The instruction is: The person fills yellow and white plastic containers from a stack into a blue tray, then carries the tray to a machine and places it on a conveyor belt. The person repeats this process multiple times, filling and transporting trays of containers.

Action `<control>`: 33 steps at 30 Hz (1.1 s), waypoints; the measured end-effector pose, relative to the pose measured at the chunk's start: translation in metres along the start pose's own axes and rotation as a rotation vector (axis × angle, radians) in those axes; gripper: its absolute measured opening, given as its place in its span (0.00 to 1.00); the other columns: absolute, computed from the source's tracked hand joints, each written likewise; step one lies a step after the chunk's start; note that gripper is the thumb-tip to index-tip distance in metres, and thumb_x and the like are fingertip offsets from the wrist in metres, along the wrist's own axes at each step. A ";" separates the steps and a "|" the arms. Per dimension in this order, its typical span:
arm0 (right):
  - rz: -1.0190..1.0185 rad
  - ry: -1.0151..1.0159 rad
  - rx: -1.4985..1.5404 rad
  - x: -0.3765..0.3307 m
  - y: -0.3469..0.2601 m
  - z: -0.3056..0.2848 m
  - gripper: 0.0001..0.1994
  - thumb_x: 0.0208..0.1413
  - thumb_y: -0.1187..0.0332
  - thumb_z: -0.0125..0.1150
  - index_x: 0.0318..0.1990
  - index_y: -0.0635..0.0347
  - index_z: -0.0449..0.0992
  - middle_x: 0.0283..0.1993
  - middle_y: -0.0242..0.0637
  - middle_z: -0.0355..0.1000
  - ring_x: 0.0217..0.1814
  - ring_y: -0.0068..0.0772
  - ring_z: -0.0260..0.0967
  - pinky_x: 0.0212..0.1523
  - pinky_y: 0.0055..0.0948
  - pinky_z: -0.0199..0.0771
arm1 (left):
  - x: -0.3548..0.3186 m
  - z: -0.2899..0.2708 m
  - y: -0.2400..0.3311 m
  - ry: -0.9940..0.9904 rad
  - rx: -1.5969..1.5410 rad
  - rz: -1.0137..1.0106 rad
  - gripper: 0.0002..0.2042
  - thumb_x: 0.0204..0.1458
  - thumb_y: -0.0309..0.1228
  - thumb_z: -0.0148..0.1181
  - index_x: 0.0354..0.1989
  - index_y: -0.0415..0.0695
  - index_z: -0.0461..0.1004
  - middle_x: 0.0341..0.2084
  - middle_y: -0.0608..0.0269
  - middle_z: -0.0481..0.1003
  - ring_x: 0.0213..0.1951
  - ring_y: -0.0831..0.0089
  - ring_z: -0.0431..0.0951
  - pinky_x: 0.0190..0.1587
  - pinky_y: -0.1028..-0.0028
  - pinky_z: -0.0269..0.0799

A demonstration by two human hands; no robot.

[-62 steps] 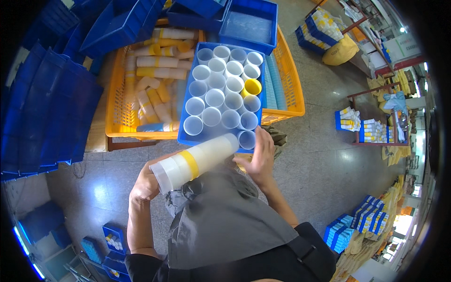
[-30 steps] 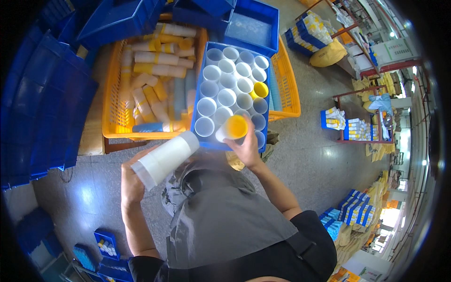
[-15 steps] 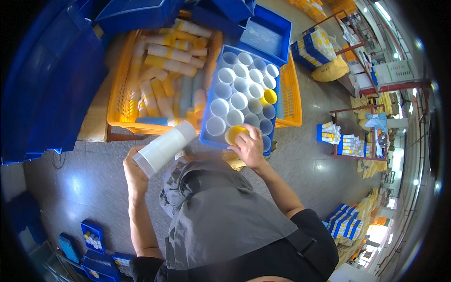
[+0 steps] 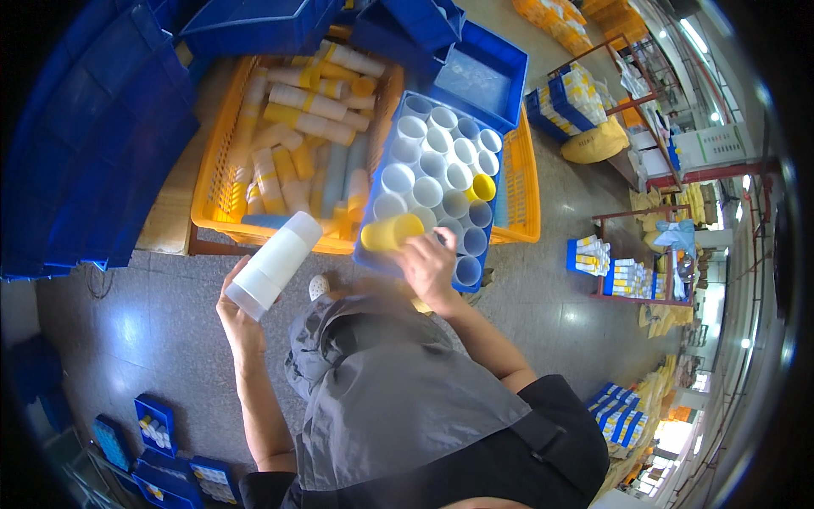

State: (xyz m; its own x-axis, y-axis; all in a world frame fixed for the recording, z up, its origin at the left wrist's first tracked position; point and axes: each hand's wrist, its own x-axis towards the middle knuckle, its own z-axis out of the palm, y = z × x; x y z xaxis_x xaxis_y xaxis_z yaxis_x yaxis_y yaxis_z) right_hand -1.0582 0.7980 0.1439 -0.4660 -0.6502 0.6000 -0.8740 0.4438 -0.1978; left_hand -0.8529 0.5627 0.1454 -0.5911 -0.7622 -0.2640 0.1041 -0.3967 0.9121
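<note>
- Around you lies a grey floor (image 4: 543, 322), smooth, and it reflects light in pale patches.
- Ahead at your left, a wooden tabletop (image 4: 165, 219) shows its edge.
- At your right stands a reddish metal rack (image 4: 649, 211).
- Farther right, you have bright windows (image 4: 674, 437) and a lit ceiling lamp (image 4: 694, 36).

Bright windows (image 4: 672, 439) flare at right, the floor (image 4: 127, 331) glints, and the yellow cup (image 4: 390, 233) (the held one) looks blurred.
</note>
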 end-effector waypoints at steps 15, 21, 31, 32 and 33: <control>-0.268 -0.543 0.236 0.012 0.042 0.006 0.34 0.55 0.52 0.63 0.67 0.57 0.64 0.66 0.39 0.66 0.70 0.37 0.61 0.76 0.60 0.40 | -0.049 0.083 -0.049 0.162 0.170 -0.127 0.14 0.58 0.18 0.48 0.51 0.30 0.74 0.42 0.56 0.80 0.42 0.72 0.80 0.45 0.77 0.74; -0.439 -0.329 0.516 0.018 0.070 -0.050 0.34 0.52 0.66 0.66 0.68 0.50 0.64 0.65 0.42 0.65 0.64 0.44 0.66 0.65 0.50 0.64 | -0.098 0.145 -0.071 -0.339 0.041 -0.277 0.29 0.64 0.48 0.56 0.59 0.31 0.70 0.44 0.63 0.76 0.48 0.75 0.72 0.52 0.72 0.67; 0.041 -0.152 0.307 0.027 0.166 -0.076 0.42 0.44 0.72 0.77 0.68 0.64 0.62 0.66 0.52 0.66 0.65 0.56 0.66 0.64 0.48 0.67 | -0.054 0.203 -0.095 -0.020 -0.176 -0.584 0.29 0.63 0.43 0.58 0.66 0.37 0.60 0.54 0.49 0.72 0.52 0.59 0.76 0.52 0.62 0.75; 0.072 -0.161 0.320 0.027 0.165 -0.077 0.42 0.45 0.71 0.77 0.69 0.64 0.61 0.67 0.52 0.65 0.67 0.56 0.65 0.65 0.47 0.67 | -0.054 0.191 -0.085 -0.015 -0.302 -0.603 0.31 0.63 0.44 0.59 0.67 0.37 0.58 0.56 0.48 0.71 0.55 0.57 0.75 0.55 0.60 0.73; 0.067 -0.108 0.334 0.029 0.164 -0.079 0.42 0.46 0.71 0.77 0.69 0.64 0.61 0.67 0.52 0.65 0.67 0.56 0.65 0.65 0.47 0.67 | -0.056 0.179 -0.075 -0.016 -0.138 -0.549 0.33 0.62 0.46 0.59 0.67 0.35 0.57 0.56 0.48 0.71 0.56 0.58 0.74 0.58 0.59 0.73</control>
State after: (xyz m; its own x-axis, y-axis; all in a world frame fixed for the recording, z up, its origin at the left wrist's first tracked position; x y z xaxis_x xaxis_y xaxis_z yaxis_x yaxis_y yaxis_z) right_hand -1.2042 0.9007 0.1897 -0.5202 -0.6961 0.4948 -0.8293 0.2733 -0.4874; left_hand -0.9709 0.7267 0.1481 -0.6002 -0.4178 -0.6821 -0.1188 -0.7967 0.5925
